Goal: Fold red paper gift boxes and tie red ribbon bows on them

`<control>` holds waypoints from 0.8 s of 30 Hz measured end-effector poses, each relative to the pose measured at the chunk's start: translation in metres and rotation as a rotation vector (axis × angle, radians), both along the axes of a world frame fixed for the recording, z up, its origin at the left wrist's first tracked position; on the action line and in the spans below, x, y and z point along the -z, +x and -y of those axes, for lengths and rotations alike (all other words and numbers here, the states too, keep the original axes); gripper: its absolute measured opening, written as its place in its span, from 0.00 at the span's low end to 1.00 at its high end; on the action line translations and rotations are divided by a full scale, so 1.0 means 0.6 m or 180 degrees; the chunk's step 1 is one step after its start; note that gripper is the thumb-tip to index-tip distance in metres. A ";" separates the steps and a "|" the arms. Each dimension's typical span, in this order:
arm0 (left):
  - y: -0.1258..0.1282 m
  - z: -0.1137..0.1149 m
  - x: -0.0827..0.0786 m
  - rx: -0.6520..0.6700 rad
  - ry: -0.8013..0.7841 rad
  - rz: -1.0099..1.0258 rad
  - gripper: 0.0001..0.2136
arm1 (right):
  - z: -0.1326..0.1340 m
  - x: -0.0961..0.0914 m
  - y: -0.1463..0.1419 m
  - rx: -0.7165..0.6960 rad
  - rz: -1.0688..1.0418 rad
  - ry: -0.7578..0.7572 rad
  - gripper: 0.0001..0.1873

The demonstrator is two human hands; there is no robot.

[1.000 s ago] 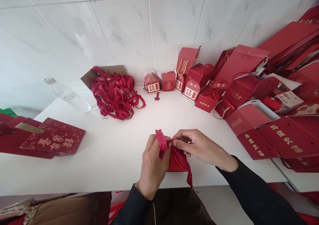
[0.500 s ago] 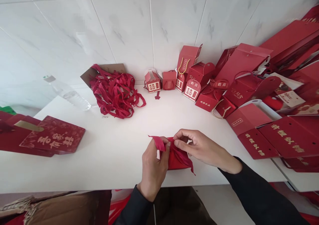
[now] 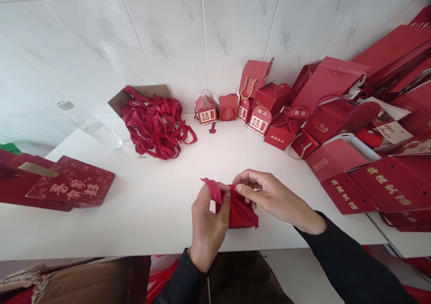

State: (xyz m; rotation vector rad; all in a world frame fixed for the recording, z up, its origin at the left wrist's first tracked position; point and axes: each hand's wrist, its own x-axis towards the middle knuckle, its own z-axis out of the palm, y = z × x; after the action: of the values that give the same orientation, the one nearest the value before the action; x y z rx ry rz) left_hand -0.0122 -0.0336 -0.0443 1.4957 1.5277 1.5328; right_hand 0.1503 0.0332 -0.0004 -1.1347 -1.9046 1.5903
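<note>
Drawn up since the earlier frame, the loose right end of the ribbon (image 3: pixel 244 206) now stops by the lower front corner of the red box (image 3: pixel 237 222). That box sits on the white table (image 3: pixel 141 214) close to its front edge, between the two hands and right at their fingertips; its long side seems to run left to right, though fingers and cloth cover much of it. The left hand (image 3: pixel 209 223) is nearer, thumb along the box's left side, pinching the ribbon, whose other end rises over the forefinger. The right hand (image 3: pixel 264 191) has thumb and forefinger nipped on the ribbon at the top. Farther left, a patterned box (image 3: pixel 72 182) reads 吾家有囍; behind, a heap of ribbon (image 3: pixel 156 126) lies beside a clear bottle (image 3: pixel 96 129) with no readable label. Along the back, a small house-shaped box (image 3: pixel 207 114) bears 囍, and a round-topped box (image 3: pixel 259 122) adds 歡喜. Rightward, gold lettering reads 安居乐业 on a corded box (image 3: pixel 282 133) and 前程似锦 on a large box (image 3: pixel 392 185).
</note>
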 end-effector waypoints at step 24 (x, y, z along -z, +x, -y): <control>0.002 0.011 0.013 -0.0255 -0.0119 -0.0059 0.03 | -0.004 -0.027 0.019 -0.0075 0.0336 0.0211 0.13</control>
State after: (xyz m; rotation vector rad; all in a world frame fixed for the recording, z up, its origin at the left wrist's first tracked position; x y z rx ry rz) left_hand -0.0108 -0.0404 -0.0523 1.4475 1.6360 1.5305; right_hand 0.1614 0.0354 0.0160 -1.1941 -2.0291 1.4947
